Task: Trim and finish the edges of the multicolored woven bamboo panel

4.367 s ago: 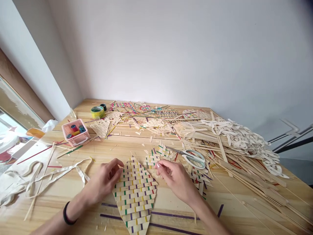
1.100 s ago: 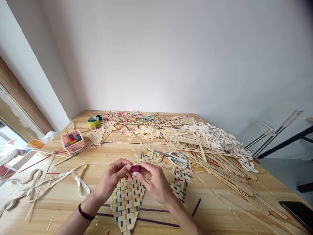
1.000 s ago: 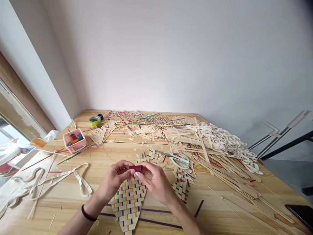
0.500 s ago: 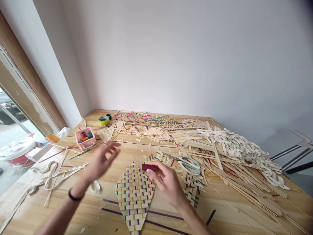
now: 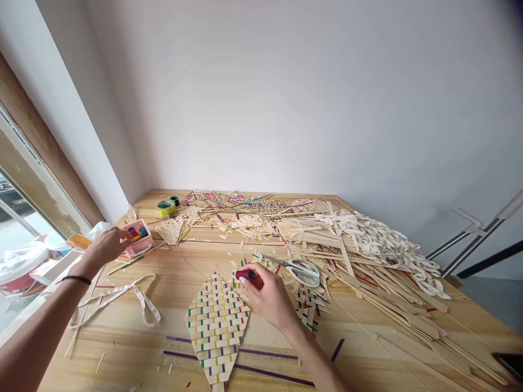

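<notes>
My right hand [image 5: 272, 294] pinches a dark red spool of thread [image 5: 245, 275] on its side, above the top right edge of a woven leaf-shaped piece [image 5: 216, 326]. The piece lies flat, pale strips crossed with green, purple, yellow and red ones. At the left, my left hand [image 5: 106, 247] reaches to a small pink box [image 5: 143, 249], fingers stretched out over its near left side. Part of the fingertips is hard to make out there. Several coloured thread spools [image 5: 138, 234] lie inside the box. Scissors with pale handles [image 5: 302, 272] rest just beyond my right hand.
Yellow tape [image 5: 166, 208] stands behind the box. Pale flat strips [image 5: 400, 310] and a heap of white ribbon [image 5: 379, 239] spread over the right side. White ribbon [image 5: 143, 296] curls at left, and purple strips [image 5: 269, 354] run beneath the woven piece. Scraps cover the back.
My left hand has moved left, from above the middle of the table to the pink box. The right hand keeps the spool, now turned so its end shows. The view has shifted slightly.
</notes>
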The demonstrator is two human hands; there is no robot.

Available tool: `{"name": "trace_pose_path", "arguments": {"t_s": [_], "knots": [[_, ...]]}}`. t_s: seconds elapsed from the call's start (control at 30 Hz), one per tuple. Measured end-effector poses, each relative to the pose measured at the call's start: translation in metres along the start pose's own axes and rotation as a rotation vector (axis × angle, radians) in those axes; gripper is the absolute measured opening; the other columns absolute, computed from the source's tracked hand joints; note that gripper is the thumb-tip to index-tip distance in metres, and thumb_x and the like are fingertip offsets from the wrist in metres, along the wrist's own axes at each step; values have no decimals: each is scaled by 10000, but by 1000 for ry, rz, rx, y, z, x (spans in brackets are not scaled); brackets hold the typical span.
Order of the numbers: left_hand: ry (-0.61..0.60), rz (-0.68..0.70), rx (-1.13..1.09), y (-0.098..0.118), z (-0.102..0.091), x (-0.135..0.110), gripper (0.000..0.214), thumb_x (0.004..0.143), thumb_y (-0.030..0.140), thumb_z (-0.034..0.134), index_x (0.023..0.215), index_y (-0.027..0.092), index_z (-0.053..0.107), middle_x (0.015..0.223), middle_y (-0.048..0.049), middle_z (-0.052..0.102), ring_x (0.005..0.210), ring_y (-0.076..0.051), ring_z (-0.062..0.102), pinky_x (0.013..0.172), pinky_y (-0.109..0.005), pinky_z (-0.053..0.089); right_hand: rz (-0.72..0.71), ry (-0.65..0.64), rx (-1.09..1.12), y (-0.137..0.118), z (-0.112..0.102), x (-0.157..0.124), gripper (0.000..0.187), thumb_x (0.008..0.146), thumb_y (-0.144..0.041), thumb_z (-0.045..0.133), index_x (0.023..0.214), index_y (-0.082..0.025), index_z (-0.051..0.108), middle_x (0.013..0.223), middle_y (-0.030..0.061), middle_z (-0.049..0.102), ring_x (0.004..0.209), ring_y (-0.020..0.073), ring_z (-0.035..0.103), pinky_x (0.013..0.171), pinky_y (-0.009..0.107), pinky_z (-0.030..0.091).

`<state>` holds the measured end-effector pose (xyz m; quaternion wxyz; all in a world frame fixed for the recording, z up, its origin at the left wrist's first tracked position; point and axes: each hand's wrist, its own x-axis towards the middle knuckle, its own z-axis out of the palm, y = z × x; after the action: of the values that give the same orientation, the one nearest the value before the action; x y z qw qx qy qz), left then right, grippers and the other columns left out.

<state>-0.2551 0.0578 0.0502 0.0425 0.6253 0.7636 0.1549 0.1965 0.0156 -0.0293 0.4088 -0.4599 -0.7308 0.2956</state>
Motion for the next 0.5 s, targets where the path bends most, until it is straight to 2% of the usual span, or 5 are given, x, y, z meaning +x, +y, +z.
{"name": "trace_pose_path", "arguments": {"t_s": [0.13,0.33,0.37,0.43,0.5], "knots": [[14,-13,-92,7,0,-1,273,984,412,698,941,143,710,866,-3,704,794,-195,693,774,-367,580,11,22,-165,17,-4,5,118,936,-259,588,990,-207,679,860,77,715,719,230,635,649,339,496],[180,-62,-439,23,-14,-12,218,905,399,755,950,186,751,636,43,669,703,-196,623,766,-325,484,45,22,-228,32,-5,9,48,889,-222,605,876,-219,652,806,49,686,680,229,604,640,339,437],[178,-49,-535,29,-14,-15,270,870,439,780,973,190,760,660,34,712,738,-210,642,782,-322,484,48,24,-230,33,-4,9,51,893,-223,601,870,-219,647,801,47,683,677,225,600,636,335,429],[135,2,-748,44,-11,-23,451,785,545,831,1038,178,770,857,-20,807,861,-247,687,831,-338,513,50,27,-226,34,-4,8,66,911,-242,594,873,-219,642,791,45,681,666,218,592,630,331,422],[82,40,-938,63,-4,-33,562,689,588,896,1033,159,779,978,-70,815,915,-268,699,855,-365,540,49,31,-213,34,-4,8,100,935,-276,582,878,-218,638,797,50,684,664,217,592,632,335,428]]}}
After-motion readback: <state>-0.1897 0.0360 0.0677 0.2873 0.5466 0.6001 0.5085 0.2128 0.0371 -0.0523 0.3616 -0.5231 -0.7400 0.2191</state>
